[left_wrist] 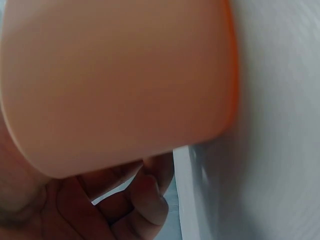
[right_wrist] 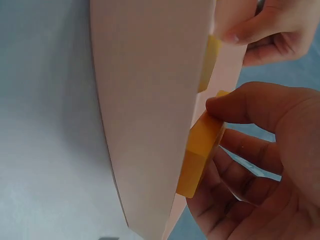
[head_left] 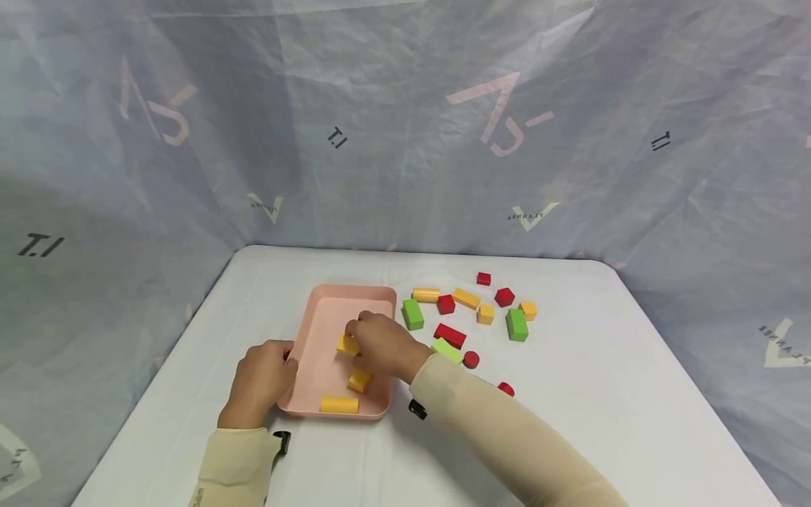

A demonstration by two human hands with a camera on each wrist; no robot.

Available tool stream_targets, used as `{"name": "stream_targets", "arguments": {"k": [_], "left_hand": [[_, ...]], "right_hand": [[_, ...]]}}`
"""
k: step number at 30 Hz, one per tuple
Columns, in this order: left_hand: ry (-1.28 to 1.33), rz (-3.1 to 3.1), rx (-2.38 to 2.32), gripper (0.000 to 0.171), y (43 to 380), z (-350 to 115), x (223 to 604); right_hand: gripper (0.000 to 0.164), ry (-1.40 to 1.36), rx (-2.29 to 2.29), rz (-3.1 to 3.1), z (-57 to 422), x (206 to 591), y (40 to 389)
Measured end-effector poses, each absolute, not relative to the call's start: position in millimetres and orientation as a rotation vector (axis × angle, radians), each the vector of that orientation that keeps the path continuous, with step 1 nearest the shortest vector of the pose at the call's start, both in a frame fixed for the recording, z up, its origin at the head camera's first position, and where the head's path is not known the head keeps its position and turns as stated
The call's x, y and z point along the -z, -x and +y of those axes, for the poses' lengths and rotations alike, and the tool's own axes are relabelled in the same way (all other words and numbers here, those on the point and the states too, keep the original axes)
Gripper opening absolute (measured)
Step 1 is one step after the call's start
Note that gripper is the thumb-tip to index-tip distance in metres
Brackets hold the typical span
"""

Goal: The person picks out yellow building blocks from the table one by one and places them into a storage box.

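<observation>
A shallow pink tray (head_left: 336, 303) lies on the white table, left of centre. My left hand (head_left: 261, 377) grips its left rim, the thumb over the edge and fingers curled on the outside. The tray's wall (left_wrist: 120, 90) fills much of the left wrist view. Over the tray's right half, my right hand (head_left: 383, 345) pinches a yellow block (right_wrist: 202, 142) between thumb and fingers. Inside the tray in the head view are yellow blocks (head_left: 347, 345) by the right fingertips, one (head_left: 359, 381) just nearer, and a yellow cylinder (head_left: 339, 405) along the near wall.
Right of the tray lie loose blocks: a green block (head_left: 413, 315), a yellow cylinder (head_left: 426, 295), a red block (head_left: 450, 335), a lime piece (head_left: 447, 350) beside the right sleeve, and several more red, yellow and green pieces. A grey printed cloth (head_left: 405, 176) hangs behind the table.
</observation>
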State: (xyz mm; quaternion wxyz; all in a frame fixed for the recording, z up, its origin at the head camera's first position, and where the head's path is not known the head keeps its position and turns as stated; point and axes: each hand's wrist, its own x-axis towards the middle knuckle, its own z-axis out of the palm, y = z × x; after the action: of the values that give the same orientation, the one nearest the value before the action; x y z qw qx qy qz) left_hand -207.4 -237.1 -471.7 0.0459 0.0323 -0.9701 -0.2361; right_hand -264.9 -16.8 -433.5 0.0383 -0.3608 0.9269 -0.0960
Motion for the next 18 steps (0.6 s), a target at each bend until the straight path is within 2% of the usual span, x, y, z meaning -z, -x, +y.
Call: {"name": "stream_targets", "arguments": {"k": [18], "left_hand": [[-0.071,-2.942,0.716,0.028,208.7,-237.1,473.2]], "right_hand": [[0.032,1.107,0.119,2.806,-28.7,441.9,276.1]]}}
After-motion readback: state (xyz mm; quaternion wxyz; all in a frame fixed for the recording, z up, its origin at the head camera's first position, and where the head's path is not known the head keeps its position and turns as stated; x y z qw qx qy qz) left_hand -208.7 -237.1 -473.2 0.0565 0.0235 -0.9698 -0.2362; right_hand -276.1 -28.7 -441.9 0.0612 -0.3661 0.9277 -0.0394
